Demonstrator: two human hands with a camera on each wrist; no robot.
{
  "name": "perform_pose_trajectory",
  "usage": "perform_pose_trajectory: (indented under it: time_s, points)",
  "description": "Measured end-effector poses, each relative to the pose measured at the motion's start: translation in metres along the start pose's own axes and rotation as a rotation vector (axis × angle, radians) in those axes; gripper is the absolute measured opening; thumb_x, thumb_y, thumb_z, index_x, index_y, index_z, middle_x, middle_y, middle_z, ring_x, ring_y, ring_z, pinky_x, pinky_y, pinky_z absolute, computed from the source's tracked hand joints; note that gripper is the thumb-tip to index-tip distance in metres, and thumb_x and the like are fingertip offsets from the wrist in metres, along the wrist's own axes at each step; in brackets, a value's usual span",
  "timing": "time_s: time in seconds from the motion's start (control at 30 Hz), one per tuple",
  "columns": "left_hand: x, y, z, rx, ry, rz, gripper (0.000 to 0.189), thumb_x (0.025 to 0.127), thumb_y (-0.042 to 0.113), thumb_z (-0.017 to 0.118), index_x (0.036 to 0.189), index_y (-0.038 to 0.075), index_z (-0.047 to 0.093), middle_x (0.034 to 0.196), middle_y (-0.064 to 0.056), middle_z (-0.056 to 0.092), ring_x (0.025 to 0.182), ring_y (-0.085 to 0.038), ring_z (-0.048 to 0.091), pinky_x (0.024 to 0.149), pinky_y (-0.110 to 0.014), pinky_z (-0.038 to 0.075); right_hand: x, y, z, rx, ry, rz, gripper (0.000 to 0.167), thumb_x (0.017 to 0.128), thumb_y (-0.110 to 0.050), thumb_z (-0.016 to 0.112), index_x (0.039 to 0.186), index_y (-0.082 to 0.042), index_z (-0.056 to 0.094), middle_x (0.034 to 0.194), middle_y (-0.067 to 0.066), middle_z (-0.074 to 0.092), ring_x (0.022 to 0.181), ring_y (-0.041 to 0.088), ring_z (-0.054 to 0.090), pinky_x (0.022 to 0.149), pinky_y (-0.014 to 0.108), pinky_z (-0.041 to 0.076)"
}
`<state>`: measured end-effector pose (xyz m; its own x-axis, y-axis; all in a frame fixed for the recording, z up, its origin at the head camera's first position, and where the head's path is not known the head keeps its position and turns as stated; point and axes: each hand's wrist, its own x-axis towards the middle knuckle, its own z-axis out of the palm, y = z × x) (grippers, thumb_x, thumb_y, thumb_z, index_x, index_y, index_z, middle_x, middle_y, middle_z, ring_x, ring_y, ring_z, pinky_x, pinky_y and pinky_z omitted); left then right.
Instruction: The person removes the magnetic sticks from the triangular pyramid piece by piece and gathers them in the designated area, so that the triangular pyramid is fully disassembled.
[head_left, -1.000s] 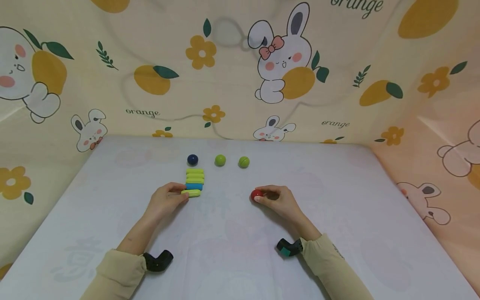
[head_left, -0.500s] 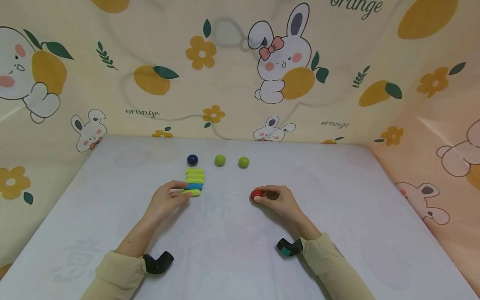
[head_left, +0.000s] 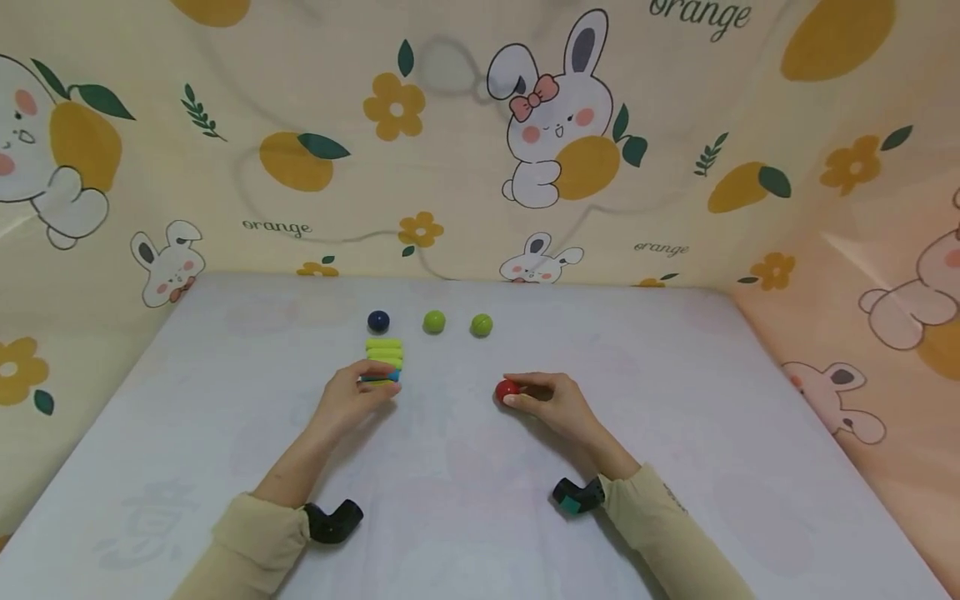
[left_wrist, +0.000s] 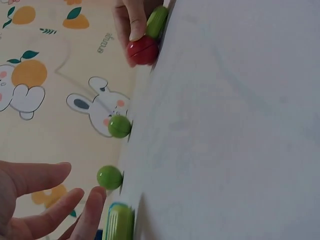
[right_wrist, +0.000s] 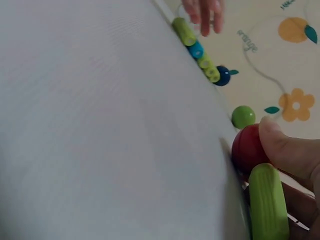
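In the head view my left hand [head_left: 354, 395] hovers over the near end of a row of yellow-green sticks [head_left: 385, 353]. Its thumb and fingers are spread apart with nothing between them, as the left wrist view shows. A blue stick [head_left: 393, 376] is partly covered by the fingers; the nearest yellow-green stick [left_wrist: 120, 222] shows in the left wrist view. My right hand [head_left: 557, 405] pinches a red ball [head_left: 506, 392] at the table surface. Beside that ball, a ribbed green stick [right_wrist: 269, 202] lies along the right hand's fingers, hidden from the head view.
Behind the sticks stand a dark blue ball [head_left: 378, 322] and two green balls, one in the middle [head_left: 434, 322] and one to the right [head_left: 482, 325]. The white table [head_left: 465, 517] ends at a patterned cloth wall [head_left: 450, 183].
My left hand has let go of the nearest yellow-green stick and moved right, fingers spreading over the row. The right hand keeps its pinch on the red ball. The head view has shifted slightly.
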<state>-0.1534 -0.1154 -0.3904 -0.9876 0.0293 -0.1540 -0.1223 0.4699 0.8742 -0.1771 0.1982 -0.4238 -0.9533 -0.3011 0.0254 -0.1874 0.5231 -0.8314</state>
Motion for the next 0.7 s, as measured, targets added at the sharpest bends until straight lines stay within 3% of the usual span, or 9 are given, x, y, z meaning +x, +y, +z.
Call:
perform_pose_trajectory:
  time_s: [0.13, 0.27, 0.4, 0.7]
  points:
    - [0.004, 0.004, 0.011, -0.01, -0.002, 0.031, 0.033, 0.088, 0.014, 0.068, 0.117, -0.001, 0.063, 0.118, -0.019, 0.065, 0.096, -0.027, 0.066, 0.076, -0.026, 0.051, -0.001, 0.001, -0.002, -0.013, -0.04, -0.011, 0.046, 0.083, -0.025, 0.075, 0.126, -0.017, 0.064, 0.128, 0.005, 0.064, 0.115, 0.021, 0.06, 0.096, 0.037, 0.049]
    - [0.008, 0.008, 0.021, -0.015, -0.012, 0.063, 0.032, 0.087, 0.013, 0.069, 0.115, -0.001, 0.064, 0.115, -0.019, 0.065, 0.094, -0.028, 0.067, 0.075, -0.028, 0.052, -0.004, 0.002, -0.004, -0.038, -0.062, -0.054, 0.051, 0.082, -0.022, 0.075, 0.131, -0.016, 0.061, 0.129, 0.007, 0.062, 0.114, 0.022, 0.061, 0.095, 0.036, 0.049]
    - [0.01, 0.012, 0.03, -0.016, -0.035, 0.053, 0.032, 0.087, 0.015, 0.068, 0.115, 0.001, 0.064, 0.115, -0.017, 0.065, 0.096, -0.028, 0.067, 0.077, -0.03, 0.053, -0.008, 0.002, -0.007, -0.088, -0.063, -0.096, 0.054, 0.081, -0.021, 0.077, 0.131, -0.011, 0.059, 0.124, 0.009, 0.064, 0.11, 0.023, 0.063, 0.095, 0.036, 0.05]
    - [0.014, 0.017, 0.045, -0.019, -0.067, 0.031, 0.03, 0.088, 0.016, 0.068, 0.115, 0.003, 0.064, 0.114, -0.014, 0.064, 0.094, -0.024, 0.066, 0.081, -0.033, 0.053, -0.017, 0.005, -0.016, -0.128, -0.046, -0.082, 0.05, 0.08, -0.02, 0.078, 0.126, -0.012, 0.063, 0.115, 0.003, 0.068, 0.101, 0.017, 0.063, 0.09, 0.03, 0.051]
